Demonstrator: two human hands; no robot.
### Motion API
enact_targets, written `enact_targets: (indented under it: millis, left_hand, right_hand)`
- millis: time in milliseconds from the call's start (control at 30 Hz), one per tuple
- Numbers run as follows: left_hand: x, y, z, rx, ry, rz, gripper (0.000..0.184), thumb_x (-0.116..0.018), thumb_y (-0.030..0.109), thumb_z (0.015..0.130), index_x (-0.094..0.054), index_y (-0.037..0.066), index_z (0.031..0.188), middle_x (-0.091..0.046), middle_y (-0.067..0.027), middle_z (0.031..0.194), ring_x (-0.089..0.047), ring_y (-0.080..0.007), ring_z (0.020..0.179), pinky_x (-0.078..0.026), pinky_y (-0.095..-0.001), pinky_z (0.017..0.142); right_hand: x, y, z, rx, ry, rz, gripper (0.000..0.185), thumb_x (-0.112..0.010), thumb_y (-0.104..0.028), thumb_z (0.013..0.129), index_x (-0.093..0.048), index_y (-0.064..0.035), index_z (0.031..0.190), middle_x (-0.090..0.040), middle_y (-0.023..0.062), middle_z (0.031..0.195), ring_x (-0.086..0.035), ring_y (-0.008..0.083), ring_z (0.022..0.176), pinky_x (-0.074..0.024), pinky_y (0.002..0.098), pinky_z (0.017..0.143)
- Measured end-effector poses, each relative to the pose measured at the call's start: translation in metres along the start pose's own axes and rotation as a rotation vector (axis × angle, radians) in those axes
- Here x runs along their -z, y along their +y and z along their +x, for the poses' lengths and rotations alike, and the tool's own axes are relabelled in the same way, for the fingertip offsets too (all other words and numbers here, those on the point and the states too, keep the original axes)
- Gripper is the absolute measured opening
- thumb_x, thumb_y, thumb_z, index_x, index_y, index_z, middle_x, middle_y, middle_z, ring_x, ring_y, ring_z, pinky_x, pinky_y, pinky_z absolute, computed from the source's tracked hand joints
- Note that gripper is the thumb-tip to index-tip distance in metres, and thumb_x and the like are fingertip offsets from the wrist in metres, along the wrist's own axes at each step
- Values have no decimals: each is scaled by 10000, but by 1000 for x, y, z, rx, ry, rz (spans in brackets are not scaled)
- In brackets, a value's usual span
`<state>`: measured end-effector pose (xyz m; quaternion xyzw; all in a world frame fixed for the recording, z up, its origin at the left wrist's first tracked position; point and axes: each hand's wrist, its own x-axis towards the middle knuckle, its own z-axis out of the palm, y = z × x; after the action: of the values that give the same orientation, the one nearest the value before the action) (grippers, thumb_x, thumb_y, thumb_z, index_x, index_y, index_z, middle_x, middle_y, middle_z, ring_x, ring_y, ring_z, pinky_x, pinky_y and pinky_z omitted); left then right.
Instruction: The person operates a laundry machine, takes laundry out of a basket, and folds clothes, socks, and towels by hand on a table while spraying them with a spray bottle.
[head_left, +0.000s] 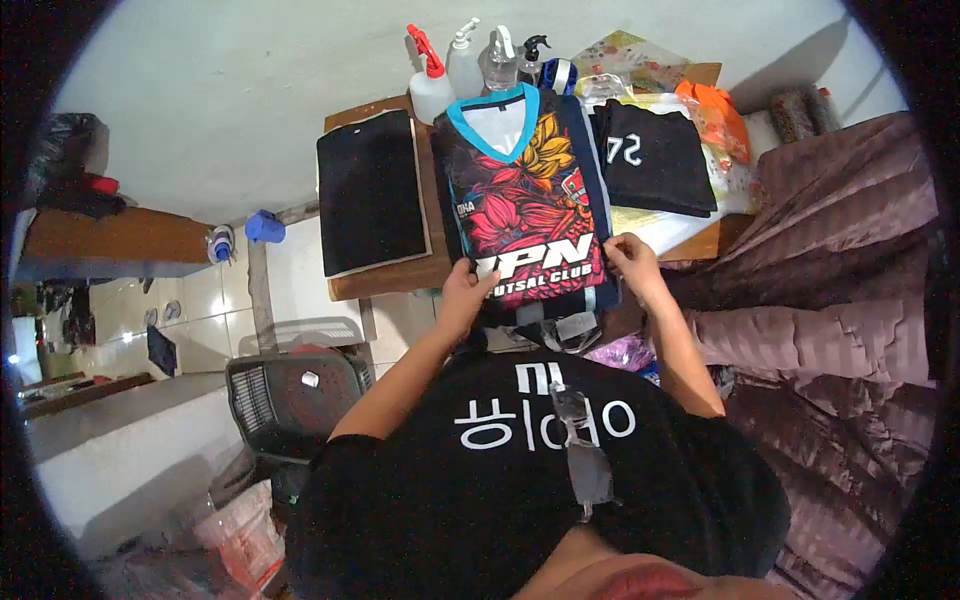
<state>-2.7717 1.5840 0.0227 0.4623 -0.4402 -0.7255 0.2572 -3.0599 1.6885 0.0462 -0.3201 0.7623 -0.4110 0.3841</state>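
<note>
A folded jersey with a turquoise V-neck collar, pink and orange flowers and white "FUTSAL CLUB" lettering lies flat on top of other folded garments at the table's front. My left hand holds its lower left edge, thumb on the printed face and the other fingers partly hidden. At the right edge, my right hand has its fingertips pinched together on the side of the jersey. Left of it lies a folded black garment stack. Black folded cloth with white figures lies to the right.
Behind the jersey stand a white bottle with a red nozzle, pump bottles and a black-topped spray bottle. An orange item sits at the back right. A dark plastic chair is at left, a striped purple-brown cloth at right.
</note>
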Motion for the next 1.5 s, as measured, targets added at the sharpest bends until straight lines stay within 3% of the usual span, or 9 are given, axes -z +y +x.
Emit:
enact_targets:
  millis: [400, 700, 800, 833, 933, 1033, 1267, 1367, 1500]
  left_hand:
    - [-17, 18, 3, -66, 16, -92, 420, -555, -5, 734, -449, 33, 1138, -573, -85, 998, -590, -177, 873, -514, -311, 735]
    - [9, 111, -41, -5, -227, -602, 351, -548, 40, 768, -511, 54, 1116, -597, -94, 1030, -613, -169, 871, -522, -268, 711]
    - [45, 144, -78, -30, -213, -473, 300, -569, 20, 766, -555, 51, 1064, -608, -66, 1020, -605, -153, 911, -512, -254, 744]
    - [49, 150, -97, -523, -35, 41, 297, -601, -40, 725, -581, 52, 1006, -612, -44, 1000, -591, -120, 920, -496, -239, 765]
    - [100, 168, -70, -463, 33, 59, 328, -614, -100, 690, -568, 47, 980, -610, -48, 981, -578, -131, 925, -480, -247, 793]
    - [143, 214, -43, -338, -240, -633, 261, -573, -76, 739, -565, 19, 982, -621, -78, 959, -598, -149, 886, -506, -263, 767]
    - [235, 287, 48, -248, -257, -440, 138, -523, 84, 787, -599, -20, 837, -634, -113, 768, -632, -175, 670, -548, -307, 578]
    - [256, 267, 64, -214, -165, -283, 240, -574, 99, 730, -563, 43, 963, -615, -70, 797, -603, -156, 652, -533, -298, 615]
    - [292, 177, 103, -142, -43, -3, 633, -602, 132, 699, -385, 50, 1288, -571, -30, 860, -545, -124, 771, -463, -282, 685]
  right_hand:
    - [-14, -21, 13, -104, -252, 234, 217, -683, -93, 764, -528, -45, 907, -587, 38, 729, -522, 79, 583, -365, 210, 475]
    - [-4, -113, 2, -211, -778, 822, 428, -547, -44, 793, -462, -15, 1211, -616, 101, 1039, -632, 189, 873, -549, 333, 710]
    - [-21, -189, -35, -186, -921, 936, 407, -529, -21, 795, -454, 45, 1190, -609, 138, 1016, -634, 174, 832, -550, 268, 667]
    - [-39, -189, -25, -220, -885, 996, 395, -521, -10, 799, -456, 49, 1184, -609, 140, 1012, -633, 180, 832, -548, 269, 679]
    - [-86, -213, 2, -265, -954, 1165, 255, -500, 15, 818, -486, 75, 1065, -609, 154, 944, -635, 189, 791, -552, 253, 663]
    - [-133, -241, 50, -263, -1167, 1141, 132, -520, -11, 818, -498, 38, 938, -607, 143, 865, -638, 201, 736, -560, 280, 616]
    - [-223, -301, 107, 79, -766, 905, 296, -513, -28, 789, -494, 50, 1073, -603, 147, 981, -632, 220, 843, -562, 346, 719]
    - [-247, -289, 106, 203, -707, 716, 517, -494, -32, 746, -409, -11, 1255, -551, 94, 1133, -580, 188, 992, -534, 316, 780]
    - [-298, -189, 136, 162, -601, 488, 504, -535, -60, 728, -454, -50, 1226, -586, 11, 937, -548, 94, 705, -428, 214, 534]
